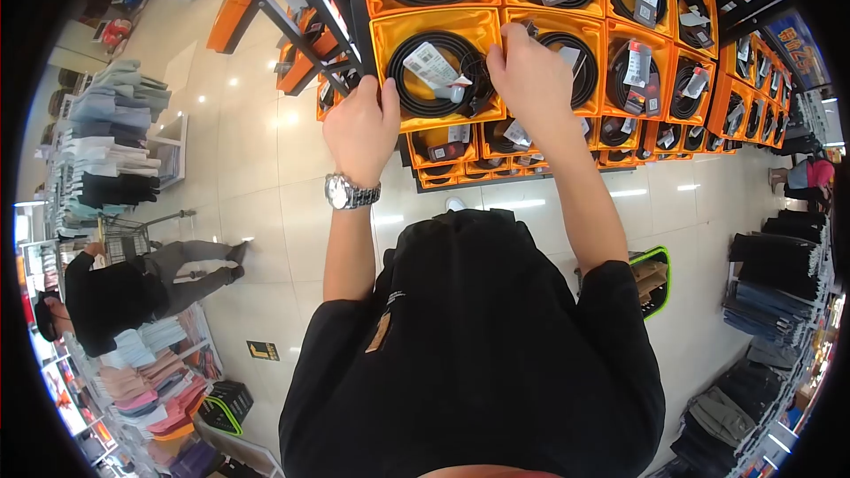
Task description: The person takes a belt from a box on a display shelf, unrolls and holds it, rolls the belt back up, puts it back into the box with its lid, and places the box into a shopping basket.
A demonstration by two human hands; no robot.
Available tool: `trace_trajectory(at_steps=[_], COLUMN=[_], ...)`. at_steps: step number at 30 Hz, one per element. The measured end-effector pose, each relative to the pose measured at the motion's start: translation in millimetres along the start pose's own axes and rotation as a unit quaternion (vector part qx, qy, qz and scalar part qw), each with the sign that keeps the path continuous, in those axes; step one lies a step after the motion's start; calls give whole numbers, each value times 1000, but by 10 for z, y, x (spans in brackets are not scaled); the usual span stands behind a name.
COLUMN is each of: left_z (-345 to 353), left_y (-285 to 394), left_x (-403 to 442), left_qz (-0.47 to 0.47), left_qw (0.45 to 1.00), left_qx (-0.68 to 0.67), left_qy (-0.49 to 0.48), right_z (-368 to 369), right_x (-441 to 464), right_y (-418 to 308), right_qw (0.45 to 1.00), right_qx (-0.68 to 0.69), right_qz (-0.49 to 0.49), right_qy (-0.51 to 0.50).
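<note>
An orange, satin-lined box (387,31) sits in front of me at the near edge of the display, with a coiled black belt (416,104) inside. White and grey tags lie over the belt. My left hand (361,127), a metal watch on its wrist, grips the box's left edge, thumb on top and fingers curled down the side. At the opposite edge, my right hand (533,80) is closed over the box's right wall, beside a neighbouring boxed belt (582,80). The undersides of both grips are hidden.
Several more orange belt boxes (637,80) fill the tiered rack to the right. A black metal frame (270,9) rises at left. Shopping baskets (653,283) stand on the tiled floor. Folded clothes (124,142) line both sides; a person (115,292) stands beside a cart (124,239).
</note>
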State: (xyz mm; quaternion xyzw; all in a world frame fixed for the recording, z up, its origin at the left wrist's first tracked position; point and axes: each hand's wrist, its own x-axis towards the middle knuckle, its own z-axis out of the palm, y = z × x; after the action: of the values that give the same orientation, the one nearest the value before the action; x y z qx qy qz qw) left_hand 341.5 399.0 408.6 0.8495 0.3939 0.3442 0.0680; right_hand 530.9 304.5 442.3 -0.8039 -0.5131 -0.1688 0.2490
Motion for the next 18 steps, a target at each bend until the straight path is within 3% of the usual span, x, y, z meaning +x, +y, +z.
trace_trajectory(at_steps=[3, 8, 12, 18], left_z=[-9, 9, 19, -63], left_y=[-11, -71, -105, -95], left_x=[12, 27, 57, 80], left_qz=[36, 62, 47, 20], left_qw=[998, 997, 999, 999], left_qx=[47, 51, 16, -9], left_qy=[-1, -8, -6, -34], right_z=[0, -50, -7, -51], right_x=[54, 125, 54, -102], right_y=[-18, 100, 151, 161], right_qw=[997, 996, 997, 965], right_qx=[-63, -24, 32, 237], right_qz=[9, -6, 11, 82], right_qy=[-34, -88, -74, -78])
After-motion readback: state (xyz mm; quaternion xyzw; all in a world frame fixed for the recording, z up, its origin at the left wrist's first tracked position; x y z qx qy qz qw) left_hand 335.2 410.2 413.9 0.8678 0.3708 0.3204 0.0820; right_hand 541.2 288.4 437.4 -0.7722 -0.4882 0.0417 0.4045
